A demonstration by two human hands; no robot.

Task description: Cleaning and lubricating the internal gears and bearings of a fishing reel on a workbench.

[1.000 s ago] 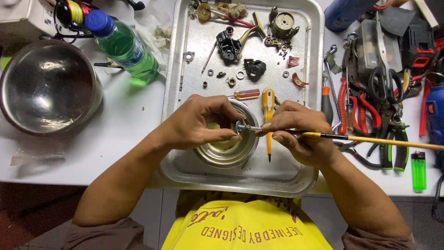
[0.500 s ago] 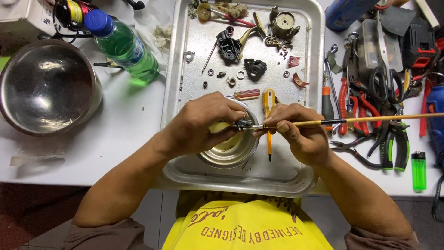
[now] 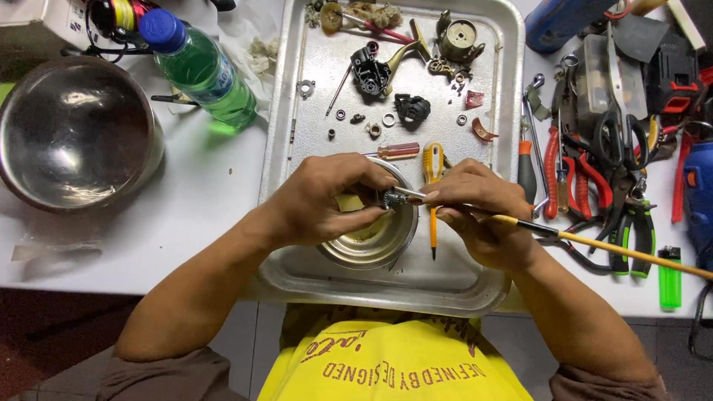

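Fingers (image 3: pixel 349 194) of our left hand (image 3: pixel 319 204) still pinch the small toothed metal gear (image 3: pixel 391 198) while our right hand (image 3: pixel 479 212), gripping the long yellow-handled brush (image 3: pixel 594 245), has tilted it downward, so cleaning continues.

Counted: two hands (image 3: pixel 327 200) (image 3: pixel 479 212), one brush (image 3: pixel 594 243), one tray (image 3: pixel 312 134), one bowl (image 3: pixel 74 134), one bottle (image 3: pixel 200 70), one lighter (image 3: pixel 669 278), two screwdrivers (image 3: pixel 397 151) (image 3: pixel 433 186).

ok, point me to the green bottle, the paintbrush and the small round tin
green bottle (image 3: pixel 204 74), head view, on the middle of its body.
paintbrush (image 3: pixel 624 252), head view, on the yellow handle past the right hand.
small round tin (image 3: pixel 375 241), head view, on its inner wall below the left hand's fingers.
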